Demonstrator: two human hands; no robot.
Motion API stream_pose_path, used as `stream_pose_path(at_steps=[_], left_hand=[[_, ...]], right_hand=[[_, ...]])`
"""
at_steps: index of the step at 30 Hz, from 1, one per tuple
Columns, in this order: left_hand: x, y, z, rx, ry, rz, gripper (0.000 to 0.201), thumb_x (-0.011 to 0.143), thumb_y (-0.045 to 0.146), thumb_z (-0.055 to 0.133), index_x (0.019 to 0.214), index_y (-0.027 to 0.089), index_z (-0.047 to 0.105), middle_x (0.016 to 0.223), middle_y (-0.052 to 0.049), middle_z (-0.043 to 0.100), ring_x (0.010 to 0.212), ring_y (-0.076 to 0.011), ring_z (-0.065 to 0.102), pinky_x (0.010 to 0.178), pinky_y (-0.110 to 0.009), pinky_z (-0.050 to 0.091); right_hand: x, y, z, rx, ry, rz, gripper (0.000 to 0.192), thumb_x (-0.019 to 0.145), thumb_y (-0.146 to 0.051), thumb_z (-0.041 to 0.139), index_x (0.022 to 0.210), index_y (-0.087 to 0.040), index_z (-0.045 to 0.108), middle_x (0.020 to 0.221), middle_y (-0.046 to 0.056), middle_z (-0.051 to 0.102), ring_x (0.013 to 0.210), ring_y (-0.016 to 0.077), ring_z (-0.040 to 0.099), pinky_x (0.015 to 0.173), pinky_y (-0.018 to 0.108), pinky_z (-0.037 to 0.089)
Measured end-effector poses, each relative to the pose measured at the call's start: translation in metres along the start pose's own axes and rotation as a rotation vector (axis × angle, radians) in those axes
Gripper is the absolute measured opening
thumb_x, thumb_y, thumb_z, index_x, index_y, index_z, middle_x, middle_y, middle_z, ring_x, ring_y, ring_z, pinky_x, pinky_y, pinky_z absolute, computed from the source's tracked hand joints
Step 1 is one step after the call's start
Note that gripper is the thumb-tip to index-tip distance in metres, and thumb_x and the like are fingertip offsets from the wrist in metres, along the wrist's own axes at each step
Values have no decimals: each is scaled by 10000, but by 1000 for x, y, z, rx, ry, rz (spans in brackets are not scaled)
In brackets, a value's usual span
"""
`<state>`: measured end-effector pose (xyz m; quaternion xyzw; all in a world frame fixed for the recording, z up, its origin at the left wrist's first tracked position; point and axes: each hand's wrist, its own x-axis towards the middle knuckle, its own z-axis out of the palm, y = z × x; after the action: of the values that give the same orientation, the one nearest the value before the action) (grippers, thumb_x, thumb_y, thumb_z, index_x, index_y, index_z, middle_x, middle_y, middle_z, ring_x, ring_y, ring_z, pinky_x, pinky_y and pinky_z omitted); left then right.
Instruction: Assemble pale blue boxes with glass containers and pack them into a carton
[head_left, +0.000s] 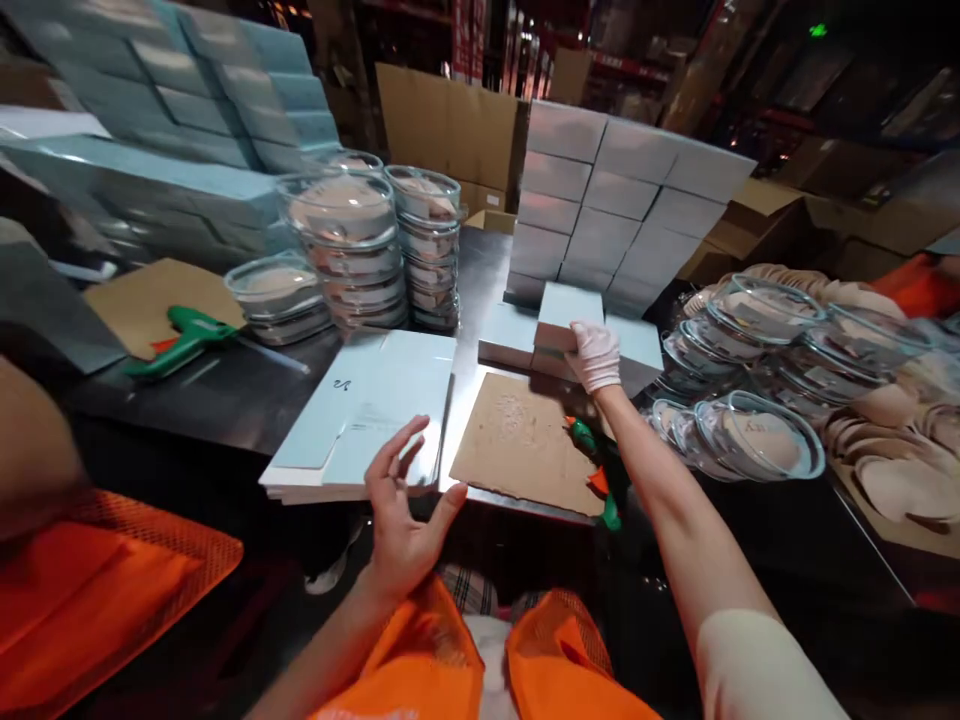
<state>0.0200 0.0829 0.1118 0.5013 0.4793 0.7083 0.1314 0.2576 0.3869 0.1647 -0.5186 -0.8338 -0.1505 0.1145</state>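
Observation:
My right hand (pixel 596 355), in a white glove, is closed on a small white box (pixel 570 312) that rests on a low row of like boxes (pixel 507 335). My bare left hand (pixel 409 505) hangs with fingers apart near the front edge of a stack of flat white cardboard sheets (pixel 375 400); nothing is in it. Between the hands lies a piece of brown cardboard (pixel 525 440) with dried smears on it. A green and orange glue gun (pixel 604 480) lies at its right edge, partly hidden under my right forearm.
A tall wall of white boxes (pixel 607 200) stands behind. Stacks of clear round containers (pixel 345 240) rise at left, with more containers (pixel 757 430) at right beside round tan pieces (pixel 900 480). Another green glue gun (pixel 187 340) lies at left, near a person in an orange vest (pixel 112 590).

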Motion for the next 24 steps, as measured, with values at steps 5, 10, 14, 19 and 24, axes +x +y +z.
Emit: stream_pose_path(at_steps=[5,10,14,19,24], left_hand=[[78,-24,-67,729,31,-161,629,946,616,649,1398,181,600,1379,-237,650,1359,-456,582,1170,-667,417],[129,-63,-96,1105,-268,-532,739,900,644,682,1284,15,620,1347,-392,639,1341,-592,549,1062,-845,368],[118,-47,-93,1096,-150,-494,628,865,507,759,1314,84,642,1327,-290,694,1292,-562,606,1050,-811,428],[60,16,-61,845,34,-74,532,944,595,686,1323,221,692,1172,-99,784,963,-331,769,851,-428,603],[-1,19,-28,417,-487,141,206,1000,396,680,1136,259,752,969,-11,836,771,-182,794,712,-228,592]], right_hand=[[-5,0,14,7,-9,29,559,922,-191,668,1446,-17,579,1488,307,600,1370,388,507,1129,532,353],[-105,-22,5,94,187,-34,510,969,-238,625,1450,-74,587,1579,254,542,1470,377,474,1185,567,360],[-199,-52,-16,294,264,-263,310,996,-216,599,1292,-217,692,1395,119,722,1402,321,581,1184,545,408],[-240,-87,-57,607,372,-70,492,1020,-198,574,1494,-331,592,1417,98,706,1322,326,643,1073,552,517],[-230,-99,-86,748,424,126,284,1023,-269,602,1272,-322,729,1187,97,772,1113,302,711,1020,513,552]])
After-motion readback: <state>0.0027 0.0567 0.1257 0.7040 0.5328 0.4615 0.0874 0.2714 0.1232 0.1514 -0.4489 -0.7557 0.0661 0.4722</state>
